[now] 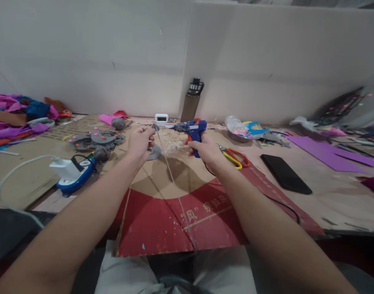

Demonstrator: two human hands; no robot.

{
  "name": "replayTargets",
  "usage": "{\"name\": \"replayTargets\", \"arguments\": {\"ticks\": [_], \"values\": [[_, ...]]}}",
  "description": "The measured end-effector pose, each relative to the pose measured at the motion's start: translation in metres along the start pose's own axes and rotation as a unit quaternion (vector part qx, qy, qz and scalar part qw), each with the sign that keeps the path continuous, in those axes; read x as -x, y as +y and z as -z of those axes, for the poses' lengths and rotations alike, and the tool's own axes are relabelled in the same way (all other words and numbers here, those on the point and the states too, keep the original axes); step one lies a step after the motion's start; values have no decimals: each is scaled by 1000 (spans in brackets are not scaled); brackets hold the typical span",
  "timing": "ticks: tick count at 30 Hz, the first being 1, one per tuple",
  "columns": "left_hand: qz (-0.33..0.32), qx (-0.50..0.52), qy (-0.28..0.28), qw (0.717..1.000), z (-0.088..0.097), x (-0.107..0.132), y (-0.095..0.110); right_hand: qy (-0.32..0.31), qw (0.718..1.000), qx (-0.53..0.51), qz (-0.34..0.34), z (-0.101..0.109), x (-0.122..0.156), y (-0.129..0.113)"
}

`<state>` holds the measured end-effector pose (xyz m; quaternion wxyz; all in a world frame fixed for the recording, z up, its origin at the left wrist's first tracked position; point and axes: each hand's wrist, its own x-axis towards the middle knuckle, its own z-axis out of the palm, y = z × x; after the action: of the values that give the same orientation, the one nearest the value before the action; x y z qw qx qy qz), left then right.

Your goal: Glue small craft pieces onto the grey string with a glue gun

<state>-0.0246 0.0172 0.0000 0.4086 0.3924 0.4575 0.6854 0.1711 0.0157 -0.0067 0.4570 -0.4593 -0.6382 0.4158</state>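
My right hand [205, 149] is wrapped round the handle of a blue hot glue gun [193, 130], its nozzle pointing left. My left hand [140, 142] is closed in a pinch on the top of a thin wire stem [171, 175] with a small grey piece [155, 127] at its tip, close to the nozzle. The wire slants down toward me over a red and brown cardboard sheet [180, 216]. A grey felt disc [155, 152] lies under my left hand.
Yellow and red scissors [236, 157] and a black phone [285, 174] lie to the right. A white plug in a blue power strip [73, 173] sits at left, near grey felt pieces [97, 141]. A metal bottle [191, 100] and small clock [161, 119] stand by the wall.
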Motion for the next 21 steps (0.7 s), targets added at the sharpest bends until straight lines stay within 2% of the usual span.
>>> {"name": "replayTargets", "arguments": {"ticks": [2, 4, 7, 8, 9, 11, 14, 17, 19, 21], "values": [[-19, -10, -10, 1000, -2, 1, 0, -10, 997, 35, -61, 5, -7, 10], [-44, -27, -24, 998, -4, 4, 0, -19, 979, 176, -102, 11, -12, 17], [-98, -76, -34, 992, -6, 8, 1, 36, 907, 413, -70, 18, -11, 17], [-122, -104, -33, 987, -6, 10, 2, 68, 889, 451, -42, 19, -9, 15], [-147, -137, -31, 979, -7, 12, 3, 99, 883, 458, -13, 18, -8, 11], [-198, -209, -28, 957, -7, 16, 6, 141, 904, 400, 41, 14, -4, 4], [-228, -262, -45, 937, -11, 22, 7, 138, 952, 245, 125, 2, 0, -5], [-151, -199, -87, 964, -17, 27, 5, 111, 965, 139, 190, -8, 0, -6], [-84, -134, -120, 980, -20, 28, 2, 91, 968, 104, 209, -9, -1, -5], [-47, -97, -145, 983, -22, 28, 0, 86, 967, 92, 223, -7, -2, -4]]}}
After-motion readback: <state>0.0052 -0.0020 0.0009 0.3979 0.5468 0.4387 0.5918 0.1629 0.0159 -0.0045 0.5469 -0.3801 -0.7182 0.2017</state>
